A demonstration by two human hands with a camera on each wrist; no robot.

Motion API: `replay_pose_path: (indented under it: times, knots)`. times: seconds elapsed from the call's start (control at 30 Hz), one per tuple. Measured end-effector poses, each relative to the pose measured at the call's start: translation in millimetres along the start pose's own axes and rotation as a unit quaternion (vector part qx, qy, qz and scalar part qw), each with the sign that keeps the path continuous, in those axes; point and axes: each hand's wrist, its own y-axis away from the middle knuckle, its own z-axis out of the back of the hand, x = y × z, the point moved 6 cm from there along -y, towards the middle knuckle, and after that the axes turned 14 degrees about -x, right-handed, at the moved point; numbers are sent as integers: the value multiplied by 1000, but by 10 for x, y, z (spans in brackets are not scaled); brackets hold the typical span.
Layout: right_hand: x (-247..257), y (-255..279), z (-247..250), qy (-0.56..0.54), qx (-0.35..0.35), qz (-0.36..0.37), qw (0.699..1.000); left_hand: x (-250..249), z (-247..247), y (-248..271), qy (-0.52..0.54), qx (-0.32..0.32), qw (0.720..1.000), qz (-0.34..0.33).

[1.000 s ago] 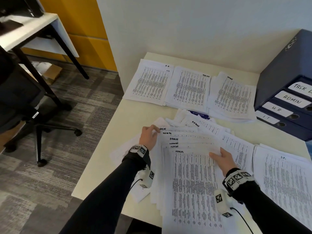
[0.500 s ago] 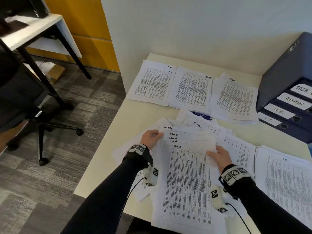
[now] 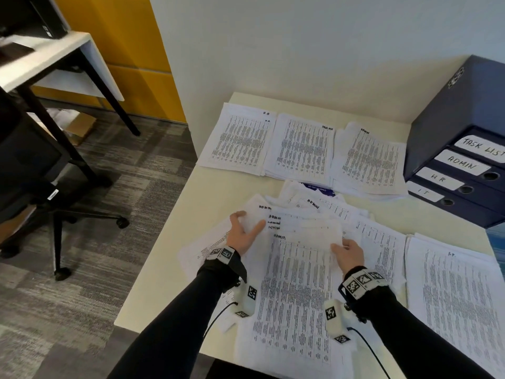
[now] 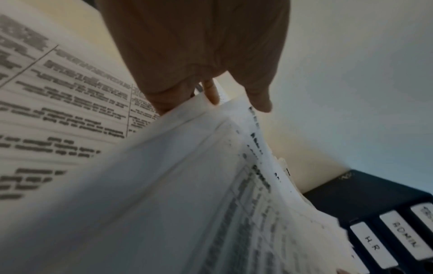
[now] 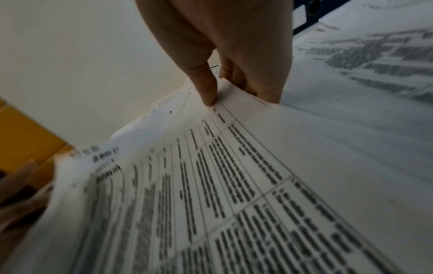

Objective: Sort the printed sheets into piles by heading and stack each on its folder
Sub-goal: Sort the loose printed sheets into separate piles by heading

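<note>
Both hands needed here: left hand (image 3: 241,233) pinching the ADMIN sheets (image 3: 295,285) at their left edge, right hand (image 3: 348,254) pinching the right, low over the table (image 3: 169,269); best squared before lifting onto the far ADMIN pile (image 3: 371,160)

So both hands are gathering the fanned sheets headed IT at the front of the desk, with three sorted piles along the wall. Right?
Not quite. The fanned sheets that the left hand and right hand are gathering are headed ADMIN, not IT, as the head view shows. The three sorted piles along the wall are as you say.
</note>
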Motion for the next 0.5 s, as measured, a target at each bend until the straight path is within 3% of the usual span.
replay_pose_path:
  times: [0.07,0.17,0.33,0.5]
  knots:
    - [106,44,-120,-54,43,-11,998,14,-44,39,47,12,999,25]
    - [201,183,-319,-52,131,3,990,57,-86,66,-7,47,998,41]
    - [-8,66,-58,-44,96,-36,994,-1,-8,100,-54,72,996,0]
    - [-61,6,151,-43,181,-66,980,-182,-247,227,44,78,996,6]
